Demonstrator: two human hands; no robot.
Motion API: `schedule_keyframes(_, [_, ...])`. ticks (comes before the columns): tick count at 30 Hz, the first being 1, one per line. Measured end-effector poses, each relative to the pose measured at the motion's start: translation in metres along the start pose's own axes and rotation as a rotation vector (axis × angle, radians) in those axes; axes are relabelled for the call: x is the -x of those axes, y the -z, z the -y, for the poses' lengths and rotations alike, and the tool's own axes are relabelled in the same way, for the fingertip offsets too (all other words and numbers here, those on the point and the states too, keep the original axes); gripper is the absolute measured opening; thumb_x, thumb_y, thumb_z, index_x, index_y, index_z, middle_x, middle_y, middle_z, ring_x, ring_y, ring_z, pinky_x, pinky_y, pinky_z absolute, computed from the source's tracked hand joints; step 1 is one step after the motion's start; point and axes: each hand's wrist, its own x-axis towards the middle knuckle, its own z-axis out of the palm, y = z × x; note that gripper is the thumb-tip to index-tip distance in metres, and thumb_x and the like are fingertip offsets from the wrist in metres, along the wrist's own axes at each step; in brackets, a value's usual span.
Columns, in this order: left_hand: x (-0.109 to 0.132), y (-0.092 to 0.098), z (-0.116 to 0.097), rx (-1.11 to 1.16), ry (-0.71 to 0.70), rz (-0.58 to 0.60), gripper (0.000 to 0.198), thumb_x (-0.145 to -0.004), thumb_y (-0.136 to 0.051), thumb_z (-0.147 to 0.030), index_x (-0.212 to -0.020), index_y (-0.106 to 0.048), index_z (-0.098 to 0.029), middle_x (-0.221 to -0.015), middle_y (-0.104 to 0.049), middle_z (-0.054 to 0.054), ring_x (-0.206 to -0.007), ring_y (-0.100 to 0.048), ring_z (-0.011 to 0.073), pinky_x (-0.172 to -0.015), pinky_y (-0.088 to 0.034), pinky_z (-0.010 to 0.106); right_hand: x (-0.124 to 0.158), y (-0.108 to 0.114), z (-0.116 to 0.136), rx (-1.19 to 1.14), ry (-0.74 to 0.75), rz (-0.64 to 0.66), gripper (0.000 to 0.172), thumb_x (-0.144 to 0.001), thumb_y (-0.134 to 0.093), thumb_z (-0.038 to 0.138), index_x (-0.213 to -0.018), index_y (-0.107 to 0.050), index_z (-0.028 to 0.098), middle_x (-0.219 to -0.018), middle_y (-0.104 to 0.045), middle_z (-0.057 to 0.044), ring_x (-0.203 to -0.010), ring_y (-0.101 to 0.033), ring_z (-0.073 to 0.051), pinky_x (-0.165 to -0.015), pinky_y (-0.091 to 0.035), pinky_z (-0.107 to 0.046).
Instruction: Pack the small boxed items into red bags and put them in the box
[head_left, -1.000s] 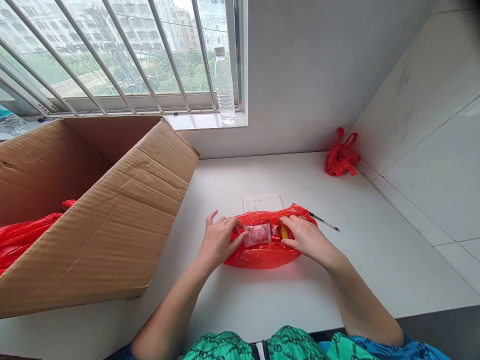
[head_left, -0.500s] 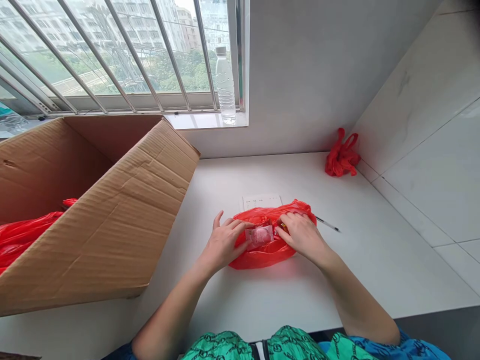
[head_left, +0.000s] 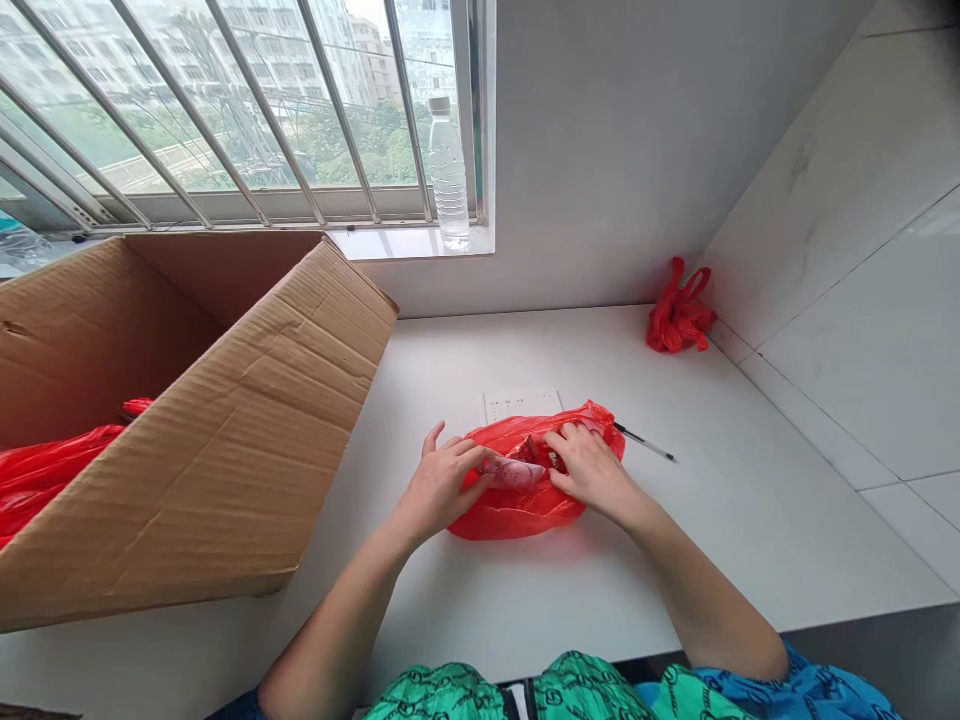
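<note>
A red plastic bag (head_left: pixel 517 510) lies on the white table (head_left: pixel 525 600) in front of me. Small wrapped packets, one pink and white (head_left: pixel 510 472), show at its mouth. My left hand (head_left: pixel 439 485) rests on the bag's left side, fingers bent and pressing its edge inward. My right hand (head_left: pixel 589 470) lies on the right side, fingers curled over the plastic and the packets. Both hands gather the bag's opening between them.
A large open cardboard box (head_left: pixel 225 430) with red plastic inside stands at the left. A white paper slip (head_left: pixel 521 403) and a pen (head_left: pixel 645 443) lie just behind the bag. A knotted red bag (head_left: pixel 679 315) sits at the back right. A water bottle (head_left: pixel 448 170) stands on the sill.
Both hands have drawn closer together, folding the bag's edges over the packets. The pink packet is now partly covered and the bag looks narrower.
</note>
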Motion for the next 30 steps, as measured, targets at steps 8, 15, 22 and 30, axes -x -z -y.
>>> schedule_keyframes(8, [0.002, 0.003, 0.014, -0.072, 0.142, -0.052, 0.013, -0.094, -0.046, -0.027, -0.089, -0.057, -0.022, -0.08, -0.066, -0.003, -0.079, -0.062, 0.0158, -0.118, -0.019, 0.054, 0.0, -0.001, 0.003, 0.018, -0.069, 0.041, 0.033, -0.08, -0.049, 0.01, -0.111, -0.057, 0.019, -0.097, -0.063, -0.007, -0.094, -0.056, -0.024, -0.082, -0.04, -0.035])
schedule_keyframes(15, [0.002, 0.003, 0.012, -0.068, 0.127, -0.049, 0.016, -0.095, -0.045, -0.026, -0.093, -0.06, -0.022, -0.085, -0.068, -0.001, -0.081, -0.062, 0.0163, -0.117, -0.019, 0.056, -0.005, -0.008, 0.004, 0.106, -0.079, -0.071, 0.014, -0.092, -0.057, 0.031, -0.097, -0.065, 0.02, -0.093, -0.065, -0.008, -0.092, -0.059, -0.027, -0.08, -0.045, -0.039])
schedule_keyframes(22, [0.002, 0.001, 0.013, -0.049, 0.046, -0.065, 0.046, -0.096, -0.053, -0.042, -0.141, -0.047, -0.032, -0.134, -0.06, 0.007, -0.123, -0.054, 0.0263, -0.117, -0.012, 0.063, 0.002, 0.016, 0.004, -0.192, 0.064, -0.294, 0.022, -0.094, -0.058, 0.026, -0.115, -0.066, 0.026, -0.104, -0.07, -0.003, -0.098, -0.063, -0.021, -0.082, -0.05, -0.032])
schedule_keyframes(30, [0.017, 0.028, 0.0, -0.067, 0.187, -0.25, 0.027, -0.1, -0.046, -0.041, -0.101, -0.067, -0.024, -0.1, -0.068, 0.003, -0.094, -0.062, 0.0201, -0.093, -0.042, 0.038, 0.021, 0.05, -0.016, -0.102, -0.14, -0.708, 0.023, -0.094, -0.057, 0.042, -0.107, -0.066, 0.024, -0.106, -0.07, -0.004, -0.095, -0.065, -0.02, -0.073, -0.049, -0.03])
